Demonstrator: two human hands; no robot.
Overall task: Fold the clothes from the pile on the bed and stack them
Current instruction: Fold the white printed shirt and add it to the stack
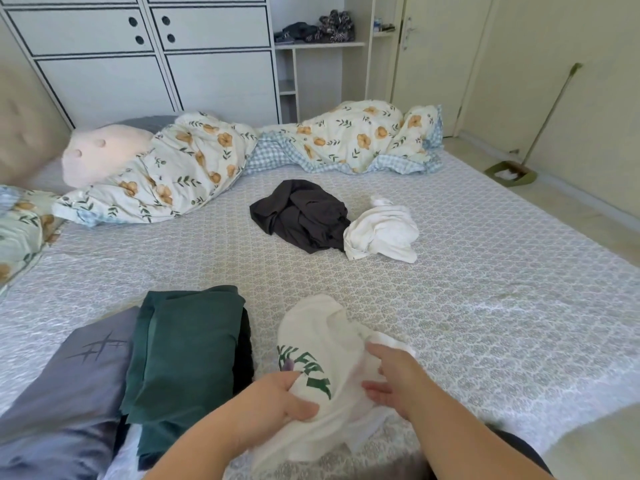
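Note:
A white shirt with green lettering (320,344) lies crumpled on the bed in front of me. My left hand (280,398) grips its near left edge, fingers curled into the cloth. My right hand (391,374) rests on the shirt's right side with fingers spread over the fabric. To the left stands a stack of folded clothes, a dark green piece (187,348) on top of black ones, with a folded grey garment (72,386) beside it. Farther off lie a crumpled dark grey garment (301,214) and a crumpled white one (381,232).
The patterned bedsheet (485,289) covers the mattress. A floral duvet (214,157) and a pink pillow (100,154) are bunched along the far edge. A wardrobe (138,57) stands behind. A broom and dustpan (512,171) lean at the right wall.

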